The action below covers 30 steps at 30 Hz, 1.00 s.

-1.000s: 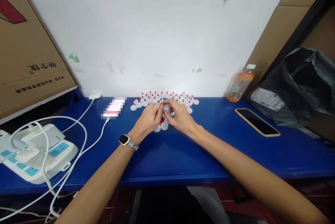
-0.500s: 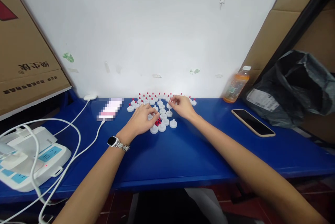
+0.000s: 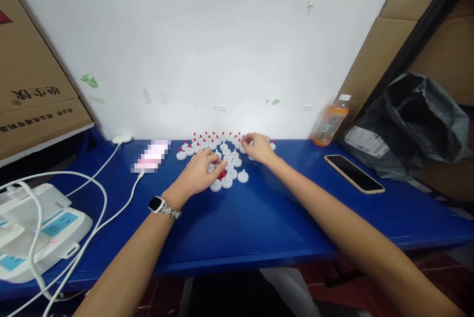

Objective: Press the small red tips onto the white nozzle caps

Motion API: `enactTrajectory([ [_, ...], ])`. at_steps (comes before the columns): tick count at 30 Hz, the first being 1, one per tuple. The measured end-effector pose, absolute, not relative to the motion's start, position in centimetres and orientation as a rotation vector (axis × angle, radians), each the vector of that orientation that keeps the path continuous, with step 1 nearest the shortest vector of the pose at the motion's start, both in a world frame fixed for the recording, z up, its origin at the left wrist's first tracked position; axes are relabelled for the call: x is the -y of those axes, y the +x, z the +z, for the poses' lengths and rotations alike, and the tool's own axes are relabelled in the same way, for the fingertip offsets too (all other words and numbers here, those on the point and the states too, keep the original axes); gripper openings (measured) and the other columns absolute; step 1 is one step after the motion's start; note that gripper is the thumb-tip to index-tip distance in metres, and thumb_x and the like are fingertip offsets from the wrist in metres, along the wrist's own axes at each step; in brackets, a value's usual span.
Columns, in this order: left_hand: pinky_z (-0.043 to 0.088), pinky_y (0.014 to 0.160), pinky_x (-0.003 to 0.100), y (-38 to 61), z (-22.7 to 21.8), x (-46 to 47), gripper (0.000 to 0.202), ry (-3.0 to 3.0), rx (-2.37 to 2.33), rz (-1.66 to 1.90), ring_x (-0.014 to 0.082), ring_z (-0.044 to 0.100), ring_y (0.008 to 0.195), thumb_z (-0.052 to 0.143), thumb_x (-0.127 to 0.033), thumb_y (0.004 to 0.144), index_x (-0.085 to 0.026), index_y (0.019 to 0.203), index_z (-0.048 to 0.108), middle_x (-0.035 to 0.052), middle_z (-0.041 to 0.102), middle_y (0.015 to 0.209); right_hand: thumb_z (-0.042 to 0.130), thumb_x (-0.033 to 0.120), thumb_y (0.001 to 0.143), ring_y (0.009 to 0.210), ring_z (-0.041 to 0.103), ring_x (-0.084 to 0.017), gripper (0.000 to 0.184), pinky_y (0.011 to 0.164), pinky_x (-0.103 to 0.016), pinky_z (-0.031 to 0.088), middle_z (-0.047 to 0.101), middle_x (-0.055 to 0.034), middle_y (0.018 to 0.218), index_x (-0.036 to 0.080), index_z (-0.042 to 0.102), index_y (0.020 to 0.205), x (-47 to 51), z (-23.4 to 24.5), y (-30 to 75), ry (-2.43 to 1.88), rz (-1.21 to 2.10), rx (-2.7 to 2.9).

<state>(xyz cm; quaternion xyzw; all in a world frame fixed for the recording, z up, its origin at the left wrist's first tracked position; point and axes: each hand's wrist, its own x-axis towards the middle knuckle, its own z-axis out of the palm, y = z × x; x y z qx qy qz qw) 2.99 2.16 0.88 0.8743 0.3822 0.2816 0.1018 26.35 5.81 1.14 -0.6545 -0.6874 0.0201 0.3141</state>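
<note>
Several white round caps with narrow spouts (image 3: 243,176) stand on the blue table, many of those at the back topped with small red tips (image 3: 180,149). Loose red tips (image 3: 221,175) lie in a small heap among the front caps. My left hand (image 3: 202,170) rests beside this heap, fingers curled and thumb close to the index finger; anything between them is too small to make out. Farther back, my right hand (image 3: 258,148) has thumb and fingers pinched together over the spout of a white cap. Its fingertips hide what they grip.
A charging phone (image 3: 151,156) and a power strip (image 3: 70,223) with looping white cables lie left. On the right are another phone (image 3: 354,174), an orange drink bottle (image 3: 331,122) and a grey plastic bag (image 3: 400,124). A white wall (image 3: 222,50) closes off the back.
The whole view has shifted a little, moving the table items slightly left in the picture. My right hand has moved slightly rightward relative to the caps; the left stays by the red heap.
</note>
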Motion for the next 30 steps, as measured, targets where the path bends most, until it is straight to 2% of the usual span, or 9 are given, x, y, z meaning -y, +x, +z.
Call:
enactTrajectory([
  [5, 0.045, 0.087, 0.041, 3.4, 0.9, -1.8, 0.04, 2.578, -1.101, 0.819, 0.0239, 0.056, 0.092, 0.048, -0.053, 0.095, -0.022, 0.08, 0.067, 0.0061, 0.061, 0.091, 0.061, 0.033, 0.082, 0.108, 0.055, -0.032, 0.028, 0.095, -0.048, 0.035, 0.068, -0.0127, 0.108, 0.022, 0.074, 0.104, -6.2, 0.6, 27.4, -1.877, -0.074, 1.843],
  [13, 0.045, 0.087, 0.041, 3.4, 0.7, -2.2, 0.037, 2.58, -1.076, 0.834, 0.0236, 0.056, 0.091, 0.048, -0.05, 0.096, -0.022, 0.082, 0.067, 0.0061, 0.061, 0.091, 0.06, 0.031, 0.086, 0.11, 0.051, -0.033, 0.018, 0.096, -0.049, 0.034, 0.064, -0.012, 0.109, 0.023, 0.074, 0.092, -6.3, 0.5, 27.0, -1.814, -0.089, 1.821],
  [16, 0.045, 0.086, 0.039, 3.3, 0.9, -2.2, 0.035, 2.572, -1.089, 0.9, 0.0226, 0.056, 0.09, 0.045, -0.047, 0.098, -0.021, 0.081, 0.063, 0.0056, 0.061, 0.09, 0.055, 0.028, 0.088, 0.106, 0.055, -0.029, 0.017, 0.093, -0.044, 0.039, 0.065, -0.0108, 0.109, 0.021, 0.068, 0.098, -4.7, 1.2, 26.9, -1.567, -0.099, 1.797],
  [19, 0.045, 0.084, 0.038, 3.4, 1.3, -2.0, 0.032, 2.543, -1.104, 0.974, 0.0219, 0.057, 0.091, 0.044, -0.044, 0.099, -0.021, 0.085, 0.06, 0.0053, 0.062, 0.092, 0.048, 0.027, 0.093, 0.087, 0.061, -0.021, 0.019, 0.079, -0.033, 0.045, 0.068, -0.0058, 0.099, 0.021, 0.061, 0.106, -2.3, 1.9, 26.2, -1.283, 0.085, 1.838],
  [22, 0.045, 0.082, 0.036, 3.4, 1.5, -1.7, 0.029, 2.513, -1.076, 1.031, 0.0211, 0.057, 0.091, 0.043, -0.043, 0.1, -0.021, 0.088, 0.058, 0.0047, 0.062, 0.091, 0.05, 0.027, 0.092, 0.069, 0.059, -0.015, 0.017, 0.07, -0.029, 0.046, 0.069, -0.0023, 0.093, 0.021, 0.06, 0.105, -0.2, 2.1, 24.9, -1.146, 0.206, 1.88],
  [27, 0.045, 0.079, 0.035, 3.6, 1.6, -1.2, 0.028, 2.56, -1.035, 1.013, 0.0202, 0.056, 0.085, 0.043, -0.043, 0.1, -0.021, 0.086, 0.053, 0.0039, 0.06, 0.087, 0.056, 0.022, 0.085, 0.073, 0.06, -0.015, 0.024, 0.072, -0.028, 0.046, 0.071, -0.0026, 0.102, 0.022, 0.061, 0.109, 1.3, 1.5, 22.9, -1.043, 0.263, 1.933],
  [30, 0.045, 0.081, 0.037, 3.8, 1.8, -0.7, 0.024, 2.688, -1.013, 0.959, 0.0215, 0.055, 0.088, 0.037, -0.036, 0.102, -0.021, 0.09, 0.052, 0.0057, 0.059, 0.09, 0.055, 0.019, 0.084, 0.074, 0.061, -0.015, 0.027, 0.072, -0.027, 0.046, 0.072, -0.0021, 0.101, 0.022, 0.06, 0.111, 1.7, 1.4, 22.3, -1.035, 0.261, 1.969],
])
